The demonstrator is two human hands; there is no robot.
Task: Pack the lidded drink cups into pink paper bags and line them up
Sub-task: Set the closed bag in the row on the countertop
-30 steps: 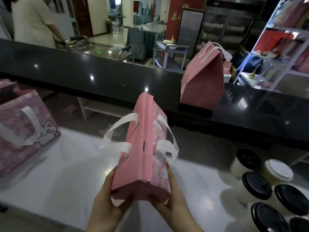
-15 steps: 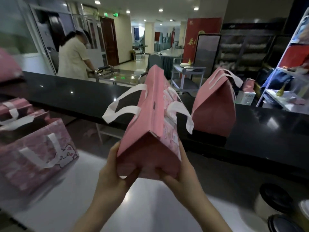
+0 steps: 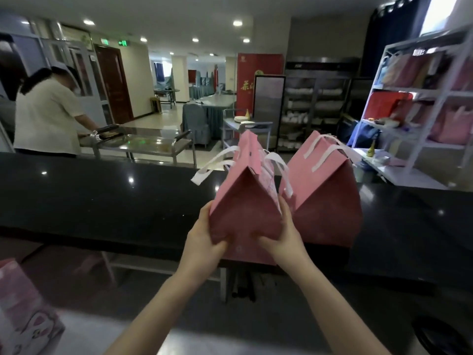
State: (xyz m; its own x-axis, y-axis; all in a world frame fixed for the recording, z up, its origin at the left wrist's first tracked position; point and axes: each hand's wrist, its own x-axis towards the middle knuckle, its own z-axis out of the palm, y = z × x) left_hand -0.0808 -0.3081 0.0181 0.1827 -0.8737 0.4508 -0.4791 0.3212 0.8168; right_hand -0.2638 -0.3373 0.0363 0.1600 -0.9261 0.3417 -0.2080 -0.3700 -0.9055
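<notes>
Cream-floored room: a wide hall with round ceiling lights, a green exit sign [image 3: 122, 43], a brown door [image 3: 115, 83] and a red banner [image 3: 258, 73].
Black counter [image 3: 102, 196]: glossy, it runs right across the view and mirrors the lights.
White shelf rack [image 3: 425, 139]: far right, behind the counter, with pink and red bags on its shelves.
Person in a pale top [image 3: 46, 116]: far left, at a steel trolley [image 3: 143, 146].
Standing pink bag [image 3: 330, 213]: upright on the counter, white handles up.
Held pink bag [image 3: 245, 216]: upright at the counter's near edge, just left of the standing bag.
Left grip [image 3: 204, 242]: clamped on the held bag's lower left corner, thumb on the near face.
Right grip [image 3: 284, 239]: clamped on its lower right corner.
Cat-print bag [image 3: 25, 319]: bottom left, blurred.
</notes>
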